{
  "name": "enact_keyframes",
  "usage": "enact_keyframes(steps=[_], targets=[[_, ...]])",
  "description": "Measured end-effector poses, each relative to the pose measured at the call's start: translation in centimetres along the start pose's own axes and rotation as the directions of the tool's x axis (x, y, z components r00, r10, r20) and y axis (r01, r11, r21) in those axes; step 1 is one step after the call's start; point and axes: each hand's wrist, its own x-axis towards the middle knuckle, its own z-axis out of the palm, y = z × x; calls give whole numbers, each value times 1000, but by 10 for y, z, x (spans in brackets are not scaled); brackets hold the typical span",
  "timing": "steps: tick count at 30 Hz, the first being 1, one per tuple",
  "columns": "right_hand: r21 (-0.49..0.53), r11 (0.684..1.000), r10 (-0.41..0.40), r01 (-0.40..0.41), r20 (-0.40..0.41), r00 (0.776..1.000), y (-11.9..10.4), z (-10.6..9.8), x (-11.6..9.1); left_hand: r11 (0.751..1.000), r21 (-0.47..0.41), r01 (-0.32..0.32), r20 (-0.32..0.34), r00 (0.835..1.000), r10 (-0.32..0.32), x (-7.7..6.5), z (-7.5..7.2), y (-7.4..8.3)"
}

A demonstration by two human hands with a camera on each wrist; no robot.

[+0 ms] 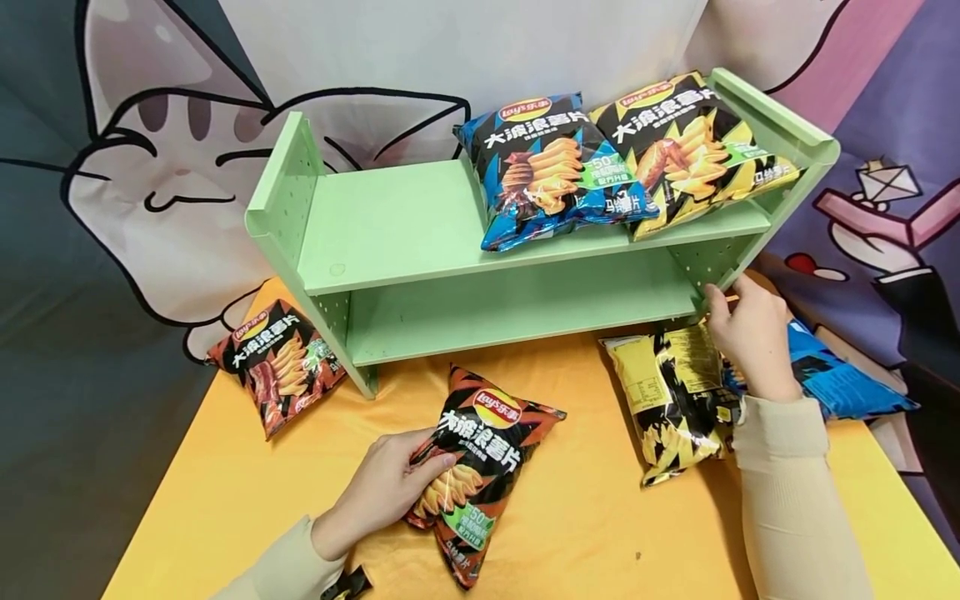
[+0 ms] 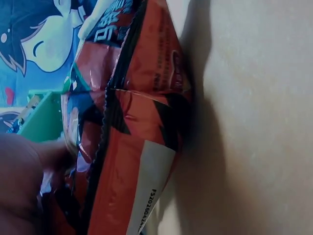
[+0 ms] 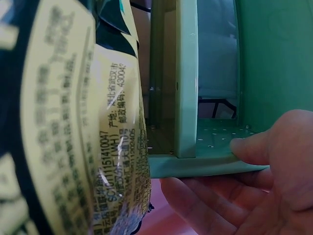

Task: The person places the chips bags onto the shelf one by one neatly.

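Observation:
My left hand (image 1: 390, 479) grips a red-and-black bag of Lay's chips (image 1: 487, 442) by its left side, thumb across the front, over the table before the shelf. In the left wrist view the bag's red back (image 2: 132, 117) fills the middle, part of the hand (image 2: 24, 171) at its left. My right hand (image 1: 753, 333) holds the right side panel of the green two-tier shelf (image 1: 517, 312); the right wrist view shows the thumb inside and the fingers outside the panel's edge (image 3: 210, 166). Right below this hand lies a yellow-and-black chip bag (image 1: 667, 408), partly covered by it.
On the upper tier lean a blue-and-black chip bag (image 1: 555, 167) and a yellow-and-black one (image 1: 690, 146). Another red-and-black bag (image 1: 281, 358) lies left of the shelf. A blue bag (image 1: 847, 375) lies at the right edge of the yellow tablecloth (image 1: 585, 517). A cartoon-printed cloth (image 1: 480, 50) hangs behind.

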Motion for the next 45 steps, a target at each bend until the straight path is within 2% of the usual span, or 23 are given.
enact_keyframes(steps=[3, 6, 10, 13, 18, 22, 25, 27, 30, 34, 37, 40, 42, 43, 45], targets=[[-1, 1000, -2, 2, 0, 1000, 0, 0, 0, 992, 28, -121, -19, 992, 121, -1, -4, 2], [1, 1000, -5, 5, -2, 1000, 0, 2, 0, 977, 31, -212, -52, 976, 214, -1, -9, 7], [5, 1000, -4, 4, 0, 1000, -1, 1, 0, 945, 34, -326, -94, 940, 328, 1, -17, 16], [8, 1000, -9, 9, 5, 1000, -2, 0, 1, 920, 17, -392, -108, 914, 391, 3, -25, 25], [4, 1000, -13, 13, 8, 1000, -2, -2, 1, 883, -7, -469, -182, 869, 460, 8, -48, 45], [2, 1000, -10, 10, 16, 1000, -2, -3, 2, 844, 8, -537, -267, 812, 519, 16, -72, 62], [5, 1000, -1, 1, 28, 1000, -2, -3, 2, 809, 51, -586, -336, 752, 567, 24, -91, 75], [7, 1000, 3, -3, 34, 999, -2, -4, 1, 795, 84, -600, -377, 720, 583, 30, -104, 83], [6, 1000, 2, -2, 31, 1000, -1, -3, 1, 790, 134, -599, -424, 686, 592, 38, -123, 93], [4, 1000, -11, 10, 21, 1000, -1, -2, 1, 805, 172, -568, -468, 672, 574, 47, -145, 107], [4, 1000, -16, 16, 18, 1000, -2, -2, 1, 839, 192, -510, -515, 675, 528, 54, -159, 118], [2, 1000, -15, 14, 14, 1000, -1, -3, 0, 881, 226, -416, -580, 669, 465, 66, -173, 127], [-5, 1000, -12, 12, 10, 1000, -1, -3, 0, 905, 239, -352, -623, 659, 421, 76, -181, 132], [-6, 1000, -12, 12, 9, 1000, 0, -3, -1, 913, 254, -318, -642, 651, 405, 81, -185, 134], [-3, 1000, -11, 11, 10, 1000, 1, -3, -1, 924, 282, -259, -661, 646, 382, 91, -192, 138]])
